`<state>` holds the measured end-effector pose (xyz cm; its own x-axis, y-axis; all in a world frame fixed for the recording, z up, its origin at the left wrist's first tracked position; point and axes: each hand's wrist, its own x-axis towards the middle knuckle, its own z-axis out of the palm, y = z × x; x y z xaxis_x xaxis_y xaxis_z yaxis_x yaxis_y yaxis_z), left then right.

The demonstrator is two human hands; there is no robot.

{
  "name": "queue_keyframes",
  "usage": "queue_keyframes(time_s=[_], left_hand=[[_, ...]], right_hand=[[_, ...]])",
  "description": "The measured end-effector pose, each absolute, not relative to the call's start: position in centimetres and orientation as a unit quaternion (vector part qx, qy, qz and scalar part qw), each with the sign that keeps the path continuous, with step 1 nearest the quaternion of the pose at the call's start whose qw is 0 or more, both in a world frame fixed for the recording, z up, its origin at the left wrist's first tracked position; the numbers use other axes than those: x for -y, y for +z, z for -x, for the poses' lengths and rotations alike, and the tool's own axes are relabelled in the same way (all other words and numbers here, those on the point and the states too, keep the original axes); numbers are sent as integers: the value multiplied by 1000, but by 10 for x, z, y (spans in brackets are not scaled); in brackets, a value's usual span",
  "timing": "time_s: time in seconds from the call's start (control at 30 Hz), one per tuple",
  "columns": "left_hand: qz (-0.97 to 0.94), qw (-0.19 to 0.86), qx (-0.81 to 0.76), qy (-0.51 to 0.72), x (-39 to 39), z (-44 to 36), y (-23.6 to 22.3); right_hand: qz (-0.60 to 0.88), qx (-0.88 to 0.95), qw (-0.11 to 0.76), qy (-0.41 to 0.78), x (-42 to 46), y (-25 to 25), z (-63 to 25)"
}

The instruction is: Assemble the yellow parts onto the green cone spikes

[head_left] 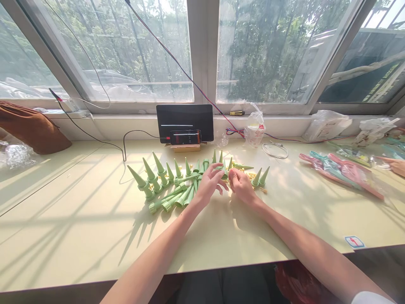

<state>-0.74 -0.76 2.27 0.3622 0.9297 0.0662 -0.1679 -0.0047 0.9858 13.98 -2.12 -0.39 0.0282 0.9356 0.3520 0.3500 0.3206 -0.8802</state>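
Green plastic cone-tipped spikes stand upright in a rough row on the table, and several green ribbed-cap tubes lie fanned out in front of them. My left hand hovers at the right end of these pieces, its fingers spread and partly covering a green cone. Close beside it, my right hand is closed in a pinch; whatever it holds is hidden by the fingers. Two more green cones stand just right of that hand, with small yellow pieces around them.
A black tablet leans at the back with a phone before it. Cables cross the table's rear. Plastic bags and a screwdriver lie by the window. Pink and teal items and another person's hand are at right.
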Motion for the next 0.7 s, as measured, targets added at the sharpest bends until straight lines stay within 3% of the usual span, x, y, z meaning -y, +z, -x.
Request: queue_keyframes(time_s=[0.7], left_hand=[[-567, 598, -369, 430, 2, 10, 15]], right_hand=[[496, 615, 534, 302, 20, -3, -141]])
